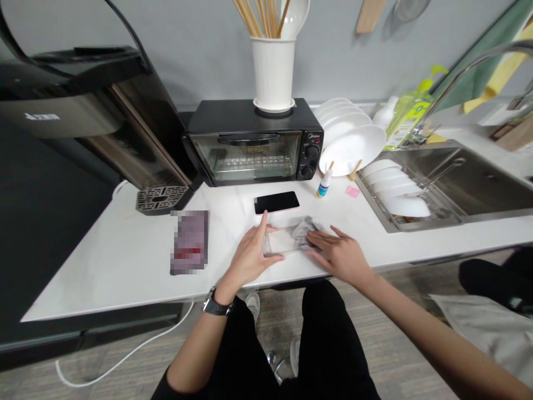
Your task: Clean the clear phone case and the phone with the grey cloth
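A clear phone case [280,243] lies flat on the white counter [125,261] near its front edge. My left hand [250,256] holds the case's left end, thumb under its near edge and fingers along the far side. My right hand [339,253] presses a crumpled grey cloth [303,229] onto the right end of the case with its fingers stretched flat. A black phone [276,201] lies face up just behind the case.
A black toaster oven [254,141] with a white utensil holder [273,72] on top stands behind. Left is a dark appliance [125,122] with a drip tray. A small dropper bottle [323,184], white plates [353,145] and a steel sink [453,183] lie right. A blurred card [190,241] lies left.
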`<state>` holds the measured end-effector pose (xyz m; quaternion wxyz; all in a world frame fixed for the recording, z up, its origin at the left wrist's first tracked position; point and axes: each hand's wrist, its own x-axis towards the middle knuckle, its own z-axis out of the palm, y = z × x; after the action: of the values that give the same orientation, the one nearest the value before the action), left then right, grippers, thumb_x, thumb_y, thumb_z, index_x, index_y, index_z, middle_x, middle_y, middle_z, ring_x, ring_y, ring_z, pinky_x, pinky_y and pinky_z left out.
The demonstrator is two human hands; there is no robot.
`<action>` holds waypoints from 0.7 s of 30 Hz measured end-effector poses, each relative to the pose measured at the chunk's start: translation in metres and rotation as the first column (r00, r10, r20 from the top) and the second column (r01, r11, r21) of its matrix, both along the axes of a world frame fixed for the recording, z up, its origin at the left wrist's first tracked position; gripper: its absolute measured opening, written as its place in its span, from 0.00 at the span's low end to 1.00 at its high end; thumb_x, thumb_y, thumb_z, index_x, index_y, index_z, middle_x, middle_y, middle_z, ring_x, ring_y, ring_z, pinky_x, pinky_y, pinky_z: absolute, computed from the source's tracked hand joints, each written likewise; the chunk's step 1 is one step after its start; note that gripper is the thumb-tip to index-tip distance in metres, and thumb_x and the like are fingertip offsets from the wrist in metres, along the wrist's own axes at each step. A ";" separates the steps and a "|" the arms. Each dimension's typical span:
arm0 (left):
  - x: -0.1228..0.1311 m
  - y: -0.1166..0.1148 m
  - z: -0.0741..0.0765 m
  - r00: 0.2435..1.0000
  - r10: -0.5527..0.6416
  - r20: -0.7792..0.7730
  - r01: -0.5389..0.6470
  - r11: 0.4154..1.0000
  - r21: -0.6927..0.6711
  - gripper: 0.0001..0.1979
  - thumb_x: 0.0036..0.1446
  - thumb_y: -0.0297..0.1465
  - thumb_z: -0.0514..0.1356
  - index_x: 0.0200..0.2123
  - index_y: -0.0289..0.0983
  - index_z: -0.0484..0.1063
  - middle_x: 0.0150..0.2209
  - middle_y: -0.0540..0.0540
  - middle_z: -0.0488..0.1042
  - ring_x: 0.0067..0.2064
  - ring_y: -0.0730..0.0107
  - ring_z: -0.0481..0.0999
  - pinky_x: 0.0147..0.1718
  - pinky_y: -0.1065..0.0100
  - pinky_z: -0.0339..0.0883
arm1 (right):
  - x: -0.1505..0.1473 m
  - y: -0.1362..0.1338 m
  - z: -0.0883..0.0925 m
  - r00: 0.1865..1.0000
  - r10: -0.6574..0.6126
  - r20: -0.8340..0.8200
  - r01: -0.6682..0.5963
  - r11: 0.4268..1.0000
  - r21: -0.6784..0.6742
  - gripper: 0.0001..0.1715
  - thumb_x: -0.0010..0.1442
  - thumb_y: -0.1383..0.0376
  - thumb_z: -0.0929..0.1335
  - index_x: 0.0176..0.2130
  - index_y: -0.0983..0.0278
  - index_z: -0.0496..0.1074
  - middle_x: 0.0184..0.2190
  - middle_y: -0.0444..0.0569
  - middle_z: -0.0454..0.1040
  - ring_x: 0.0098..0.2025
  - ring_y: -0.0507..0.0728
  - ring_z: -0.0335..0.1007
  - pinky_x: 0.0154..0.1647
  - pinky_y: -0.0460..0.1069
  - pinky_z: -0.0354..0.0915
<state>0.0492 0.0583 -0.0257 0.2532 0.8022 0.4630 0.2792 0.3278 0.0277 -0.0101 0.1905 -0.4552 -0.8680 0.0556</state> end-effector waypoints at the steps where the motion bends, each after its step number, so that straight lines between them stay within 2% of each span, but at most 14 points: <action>1: 0.001 0.001 0.000 1.000 -0.007 0.004 0.007 1.000 -0.001 0.67 0.53 0.36 0.75 0.77 0.49 0.25 0.61 0.40 0.75 0.65 0.48 0.71 0.66 0.43 0.58 | 0.002 0.004 -0.001 0.999 -0.033 0.011 0.033 0.999 0.018 0.23 0.74 0.53 0.65 0.59 0.63 0.76 0.57 0.59 0.80 0.59 0.67 0.78 0.68 0.67 0.64; 4: 0.000 0.002 0.000 1.000 -0.011 -0.009 0.011 1.000 -0.016 0.67 0.54 0.37 0.75 0.77 0.48 0.24 0.61 0.39 0.75 0.66 0.49 0.71 0.67 0.43 0.57 | -0.031 0.011 -0.008 0.999 -0.028 -0.031 0.029 0.999 0.028 0.30 0.71 0.49 0.67 0.60 0.67 0.74 0.59 0.63 0.78 0.62 0.69 0.75 0.68 0.66 0.65; 6: -0.001 0.001 -0.001 1.000 -0.002 -0.030 0.001 1.000 -0.032 0.66 0.54 0.37 0.74 0.77 0.47 0.25 0.61 0.38 0.75 0.65 0.49 0.72 0.65 0.44 0.59 | -0.065 0.008 -0.012 0.994 0.055 -0.097 -0.055 0.998 0.001 0.33 0.69 0.46 0.68 0.61 0.67 0.74 0.61 0.63 0.76 0.64 0.67 0.73 0.69 0.63 0.64; 8: -0.003 -0.001 -0.001 0.999 0.014 -0.050 -0.016 0.999 -0.036 0.66 0.54 0.35 0.73 0.77 0.46 0.25 0.61 0.37 0.73 0.64 0.49 0.73 0.64 0.45 0.62 | -0.084 0.001 -0.012 0.981 0.132 -0.143 -0.139 0.990 -0.037 0.34 0.69 0.45 0.68 0.60 0.67 0.74 0.60 0.62 0.77 0.64 0.66 0.73 0.70 0.63 0.64; 10: -0.003 -0.003 -0.001 0.998 0.028 -0.048 -0.030 0.999 -0.029 0.67 0.53 0.35 0.74 0.77 0.46 0.24 0.61 0.37 0.73 0.64 0.49 0.72 0.63 0.46 0.63 | -0.077 -0.005 -0.008 0.974 0.162 -0.161 -0.176 0.981 -0.078 0.31 0.69 0.46 0.69 0.60 0.65 0.75 0.60 0.58 0.78 0.64 0.65 0.74 0.71 0.63 0.62; 12: -0.002 -0.004 0.000 0.999 0.031 -0.024 -0.032 0.999 -0.018 0.68 0.53 0.36 0.75 0.77 0.47 0.23 0.60 0.38 0.74 0.64 0.49 0.72 0.64 0.46 0.63 | -0.047 -0.008 -0.004 0.979 0.137 -0.153 -0.153 0.983 -0.097 0.26 0.71 0.49 0.68 0.59 0.61 0.76 0.59 0.54 0.79 0.62 0.63 0.76 0.73 0.64 0.59; 14: 0.000 -0.004 0.001 1.000 0.020 -0.004 -0.020 1.000 -0.015 0.68 0.53 0.37 0.75 0.77 0.48 0.23 0.60 0.40 0.75 0.66 0.49 0.70 0.66 0.45 0.60 | -0.014 -0.006 -0.002 0.992 0.061 -0.106 -0.068 0.996 -0.064 0.21 0.73 0.52 0.67 0.58 0.60 0.77 0.56 0.52 0.81 0.60 0.63 0.78 0.73 0.66 0.57; 16: 0.001 -0.002 0.002 1.000 0.003 -0.001 -0.003 1.000 -0.019 0.68 0.54 0.35 0.75 0.76 0.49 0.22 0.61 0.42 0.75 0.68 0.51 0.69 0.68 0.44 0.56 | 0.004 0.000 -0.003 0.999 -0.022 -0.047 0.022 1.000 0.002 0.21 0.74 0.54 0.66 0.57 0.62 0.78 0.55 0.54 0.82 0.59 0.64 0.79 0.74 0.68 0.55; 18: 0.001 -0.001 0.004 1.000 -0.010 -0.011 0.010 0.999 -0.032 0.68 0.54 0.35 0.75 0.76 0.50 0.22 0.62 0.42 0.74 0.68 0.52 0.69 0.69 0.44 0.53 | -0.005 0.006 -0.006 0.998 -0.065 -0.013 0.066 0.997 0.050 0.25 0.73 0.52 0.66 0.58 0.66 0.76 0.57 0.60 0.80 0.60 0.66 0.77 0.73 0.70 0.55; 21: -0.002 0.000 0.004 0.999 -0.011 -0.038 0.008 0.998 -0.063 0.66 0.55 0.34 0.74 0.77 0.47 0.24 0.63 0.39 0.73 0.68 0.52 0.69 0.69 0.44 0.55 | -0.051 0.007 -0.012 0.998 0.009 -0.058 -0.007 1.000 0.030 0.34 0.70 0.46 0.68 0.61 0.69 0.74 0.61 0.62 0.77 0.64 0.68 0.73 0.72 0.68 0.58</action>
<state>0.0475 0.0578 -0.0216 0.2707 0.8013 0.4724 0.2481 0.2767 0.0343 -0.0221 0.2223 -0.4472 -0.8645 0.0567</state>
